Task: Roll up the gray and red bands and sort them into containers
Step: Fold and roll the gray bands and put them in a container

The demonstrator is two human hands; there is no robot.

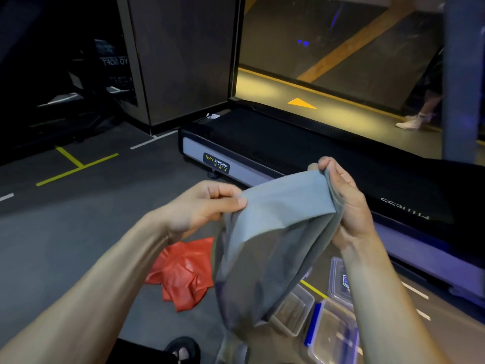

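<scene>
A wide gray band hangs in the air in front of me, stretched flat at its top edge and drooping to below the frame. My left hand pinches its upper left corner. My right hand grips the upper right corner, with folded layers between thumb and fingers. A crumpled red band lies on the dark floor below my left forearm. Clear plastic containers stand on the floor at lower right: a small open one, one with a blue clip, and a lid or box behind my right forearm.
A black treadmill with a "Body Strong" label runs across the floor ahead and to the right. Yellow and white lines mark the gray floor. A person's foot in a pale shoe shows at far right. My own shoe is at the bottom.
</scene>
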